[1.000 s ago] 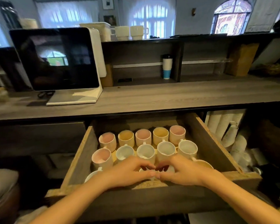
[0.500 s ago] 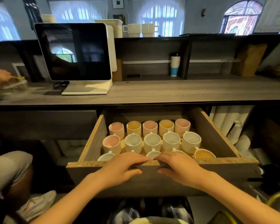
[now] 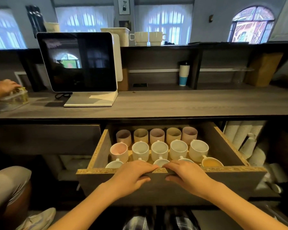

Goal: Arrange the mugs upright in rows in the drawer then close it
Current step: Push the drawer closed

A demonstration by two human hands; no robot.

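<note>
Arched windows and a grey wall form the background, below which a long wooden counter [image 3: 173, 103] runs across the whole view. At the far left of the counter another person's hand [image 3: 4, 87] is seen resting on a small patterned box [image 3: 17, 97]; a dark screen on a white stand [image 3: 80, 63] follows, then a white and blue tumbler [image 3: 184, 73] in the shelf recess.

Beneath the counter the drawer [image 3: 223, 178] is shown partly pulled out, its rear part lying under the counter edge. Inside it the mugs [image 3: 160, 150] are set upright in three rows: a back row of pink and yellow, a middle row of one pink and four white, and a front row partly hidden behind the drawer front.

On the top edge of the drawer front the left hand [image 3: 131, 176] is laid, fingers draped over the rim and thumb on the outer face; the right hand [image 3: 188, 175] is placed just beside it in the same manner. Both are wrapped loosely over the board, neither clenched nor carrying anything.

Arranging is judged complete, and closing is the step in hand. For the next move an even, level push from both palms is called for, kept gentle so that the mugs are not knocked together, with the fingers lifted clear of the rim before it meets the counter.

Stacked paper cups [image 3: 239, 135] are stored at the right.
</note>
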